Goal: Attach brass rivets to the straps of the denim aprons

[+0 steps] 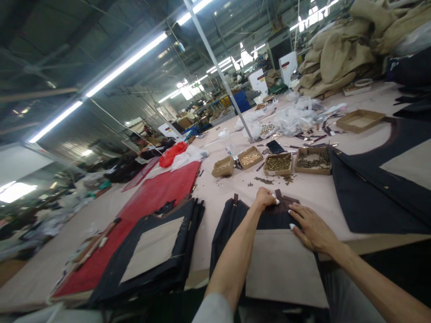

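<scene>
In the head view, a black fabric piece point(269, 220) with a large beige patch point(283, 264) hangs over the table's front edge. Dark brown trim point(285, 204) runs along its top, with a short strap standing up. My left hand point(265, 198) is closed at this trim, its fingers pinched together on the brown strip. White covers show on some fingertips of both hands. My right hand point(314, 228) lies on the right side of the fabric, fingers stretched out and apart, its tips by the trim and patch.
Behind my hands are cardboard boxes of small metal parts point(278, 163), some spilled on the table point(232, 190). A stack of black pieces point(191, 242) lies left, beside a red sheet point(168, 188). More black fabric point(373, 188) lies right. A metal pole point(222, 74) rises behind. Another person sits far left.
</scene>
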Demonstrator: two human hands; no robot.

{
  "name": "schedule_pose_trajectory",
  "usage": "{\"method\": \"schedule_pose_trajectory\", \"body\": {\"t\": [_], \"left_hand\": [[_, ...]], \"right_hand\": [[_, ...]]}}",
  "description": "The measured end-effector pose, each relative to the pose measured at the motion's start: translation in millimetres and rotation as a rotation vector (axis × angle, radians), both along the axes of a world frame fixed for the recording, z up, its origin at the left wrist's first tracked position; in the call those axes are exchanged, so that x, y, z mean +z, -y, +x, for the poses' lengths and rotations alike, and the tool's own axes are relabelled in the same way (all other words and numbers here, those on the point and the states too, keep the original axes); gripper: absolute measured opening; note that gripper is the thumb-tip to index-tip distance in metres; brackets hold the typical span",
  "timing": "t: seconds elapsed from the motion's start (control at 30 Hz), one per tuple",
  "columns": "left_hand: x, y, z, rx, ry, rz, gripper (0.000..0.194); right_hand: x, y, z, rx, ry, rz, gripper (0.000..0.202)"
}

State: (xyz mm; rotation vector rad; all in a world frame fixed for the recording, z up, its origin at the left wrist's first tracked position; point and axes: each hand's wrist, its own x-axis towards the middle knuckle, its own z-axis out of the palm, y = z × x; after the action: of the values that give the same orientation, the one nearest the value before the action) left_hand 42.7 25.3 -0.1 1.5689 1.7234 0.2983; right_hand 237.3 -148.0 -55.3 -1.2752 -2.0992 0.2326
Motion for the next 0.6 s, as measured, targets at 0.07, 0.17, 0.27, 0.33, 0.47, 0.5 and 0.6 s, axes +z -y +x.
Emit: {"method": "schedule_pose_trajectory", "body": {"t": [0.07,0.17,0.27,0.33,0.47,0.5,0.6], "left_hand": [[5.8,0,-1,-0.02,0.081,-0.052,0.03],[14.6,1,0,-0.061,0.11,-0.093,0.039],[20.1,-3,3,-0.093,-0.011,-0.098,0.051],[20.9,-9,7,-0.114,-0.12,-0.112,0.054],[18.6,-19,13,-0.148,-0.268,-0.164,0.056],[18.5,-20,14,-0.148,-0.279,-0.161,0.056],[21.9,-16,11,-0.143,-0.236,-0.123,0.056]], "right_hand": [[0.4,0,0,0.0,0.003,-0.001,0.053],[0.4,-1,0,-0.006,0.019,-0.005,0.053],[-0.5,-1,-1,-0.015,0.025,-0.007,0.053],[-1.1,-1,-1,-0.017,0.018,-0.003,0.053],[-1.1,-2,-1,-0.013,-0.012,-0.018,0.056],[-0.8,-2,-1,-0.012,-0.019,-0.027,0.057],[1.0,-2,-2,-0.011,-0.03,-0.043,0.056]]}}
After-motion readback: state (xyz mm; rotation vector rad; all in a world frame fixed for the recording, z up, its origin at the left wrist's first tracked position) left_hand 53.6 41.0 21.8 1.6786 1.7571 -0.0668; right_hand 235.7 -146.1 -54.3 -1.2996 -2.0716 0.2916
